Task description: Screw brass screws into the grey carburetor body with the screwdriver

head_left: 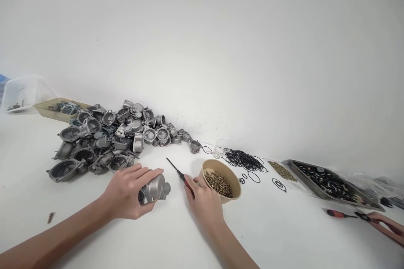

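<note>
My left hand (pixel 131 189) is closed around a grey metal carburetor bowl (pixel 158 187), its rounded end and small plug facing right. In my right hand (pixel 205 204) is a screwdriver (pixel 180 175) with a red and black handle. Its dark shaft slants up and left, apart from the metal part. Right beside that hand stands a tan paper bowl (pixel 233 183) holding many brass-coloured screws (pixel 217 183). The fingers partly cover the bowl's near left side.
A heap of grey metal bowls (pixel 118 138) lies left. Black O-rings (pixel 243 159), small brass parts (pixel 282 171) and a metal tray (pixel 318 191) lie right. Another person's hand (pixel 386 220) is by a red-black tool (pixel 336 213). Plastic bins (pixel 47 111) stand far left.
</note>
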